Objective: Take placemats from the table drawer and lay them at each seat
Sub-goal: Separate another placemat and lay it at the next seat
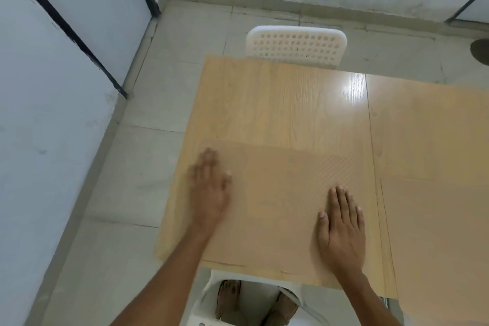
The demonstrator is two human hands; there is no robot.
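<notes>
Tan woven placemat [285, 193] lies flat on the near-left part of the wooden table [277, 103], its near edge close to the table's edge. Both hands press on it, palms down, fingers spread and unclenched — left hand [210, 188] blurred at the mat's left edge, right hand [342, 230] near its right side. Second placemat [436, 233] lies just beside it to the right, past a seam in the tabletop. White perforated chair [296, 45] stands at the far side — another white chair [254, 299] shows below the near edge, bare feet visible.
</notes>
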